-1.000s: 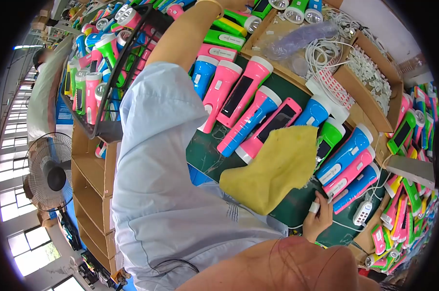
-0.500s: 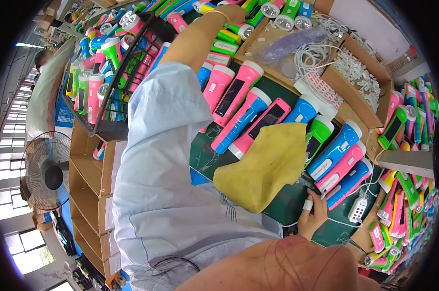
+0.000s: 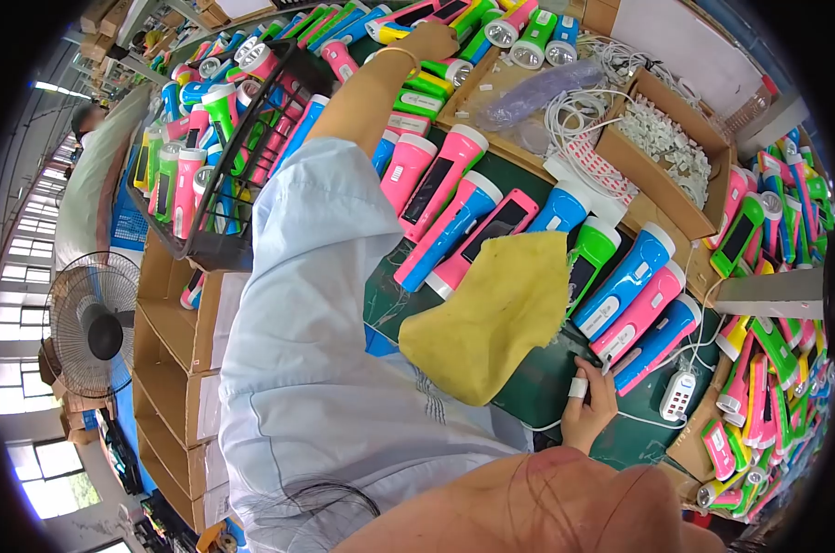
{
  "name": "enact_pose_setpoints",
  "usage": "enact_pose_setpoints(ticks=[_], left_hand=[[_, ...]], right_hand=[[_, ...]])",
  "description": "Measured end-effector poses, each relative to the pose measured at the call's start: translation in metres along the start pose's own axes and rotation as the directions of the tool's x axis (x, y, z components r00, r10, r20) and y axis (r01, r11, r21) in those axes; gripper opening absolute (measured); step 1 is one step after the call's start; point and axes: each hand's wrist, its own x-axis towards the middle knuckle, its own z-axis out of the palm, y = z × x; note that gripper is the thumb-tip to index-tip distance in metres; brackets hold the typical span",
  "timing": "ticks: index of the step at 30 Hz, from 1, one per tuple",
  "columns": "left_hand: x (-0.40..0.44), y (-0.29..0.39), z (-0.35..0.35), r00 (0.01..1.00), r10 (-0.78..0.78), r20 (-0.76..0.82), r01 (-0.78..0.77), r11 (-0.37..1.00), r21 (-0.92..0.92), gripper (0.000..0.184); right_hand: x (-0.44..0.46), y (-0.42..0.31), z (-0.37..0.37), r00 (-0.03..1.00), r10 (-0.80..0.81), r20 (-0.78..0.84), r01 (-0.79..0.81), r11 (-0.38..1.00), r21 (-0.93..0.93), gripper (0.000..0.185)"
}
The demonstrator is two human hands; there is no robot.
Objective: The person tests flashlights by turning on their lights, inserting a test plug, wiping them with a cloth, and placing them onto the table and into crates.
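Two hands show in the head view, well apart. The left hand (image 3: 428, 42) is stretched out among the far flashlights (image 3: 458, 72); whether it grips one, I cannot tell. The right hand (image 3: 591, 405), fingers bent and close together, is at the end of a pink flashlight (image 3: 640, 318), its hold unclear. The step looks like a reach; gripping there seems to call for care among crowded neighbours. A yellow cloth (image 3: 491, 318) partly hides the row on the green table (image 3: 542, 389). Cardboard shelves (image 3: 164, 336) and a fan (image 3: 96, 332) stand off to the side.
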Motion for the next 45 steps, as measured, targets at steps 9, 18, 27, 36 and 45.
enact_pose_setpoints(ticks=[9,18,27,36,45], left_hand=[[-0.074,0.002,-0.071,0.736,-0.122,-0.666,0.072,0.992,-0.102,0.053],[-0.201,0.073,-0.119,0.867,-0.484,-0.119,-0.311,-0.338,-0.888,0.029],[-0.362,0.286,-0.053,0.564,0.055,-0.824,-0.699,0.563,-0.440,0.049],[-0.409,0.313,-0.047,0.887,0.054,-0.459,-0.455,0.272,-0.848,0.075],[-0.365,0.325,-0.070,0.991,0.133,0.017,0.093,-0.589,-0.803,0.052]], right_hand=[[-0.001,0.000,0.001,1.000,0.007,0.005,-0.007,1.000,-0.007,0.014],[-0.004,-0.002,-0.002,1.000,0.008,0.014,-0.008,1.000,-0.014,0.014],[-0.001,-0.052,0.012,0.954,0.119,0.276,-0.285,0.652,0.702,0.045],[-0.033,-0.062,0.003,0.977,0.161,-0.136,0.037,0.504,0.863,0.036],[-0.044,-0.047,0.019,0.920,-0.028,0.391,-0.188,0.844,0.503,0.033]])
